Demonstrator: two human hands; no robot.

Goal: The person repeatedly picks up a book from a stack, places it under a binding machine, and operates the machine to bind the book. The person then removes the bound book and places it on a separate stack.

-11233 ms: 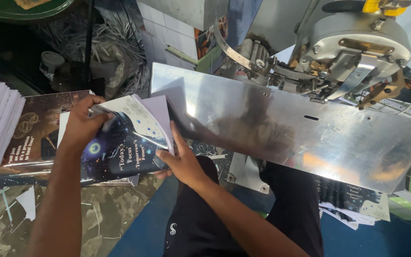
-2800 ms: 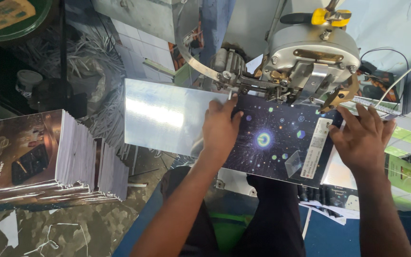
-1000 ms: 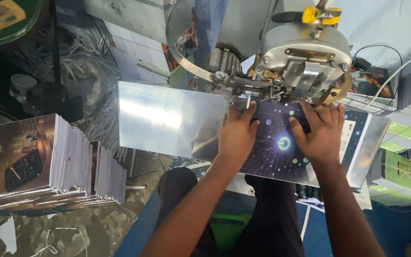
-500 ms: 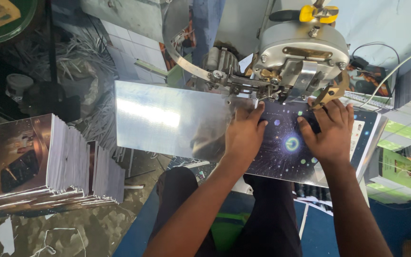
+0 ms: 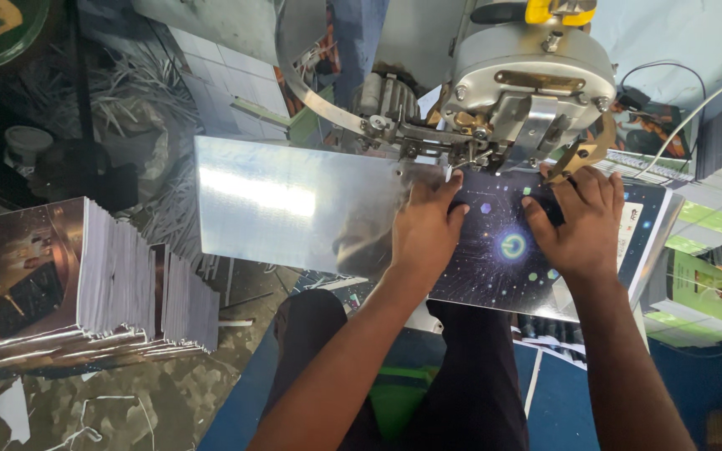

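Note:
A dark booklet (image 5: pixel 503 259) with a star pattern lies over the shiny metal saddle plate (image 5: pixel 286 205) under the grey stitching machine head (image 5: pixel 532 79). My left hand (image 5: pixel 424 225) presses flat on the booklet's left part, fingertips close under the machine head. On the booklet's right part my right hand (image 5: pixel 578 221) also lies flat, its fingers spread toward the head. Both hands hold the booklet down against the plate.
A tall stack of booklets (image 5: pixel 68 292) stands at the left on a littered table. More printed sheets (image 5: pixel 712 276) are piled at the right. Paper strips lie on the floor at the back left. My legs are under the plate.
The booklet was brought from the left stack onto the plate. In the last second both hands slid it a little further under the machine head.

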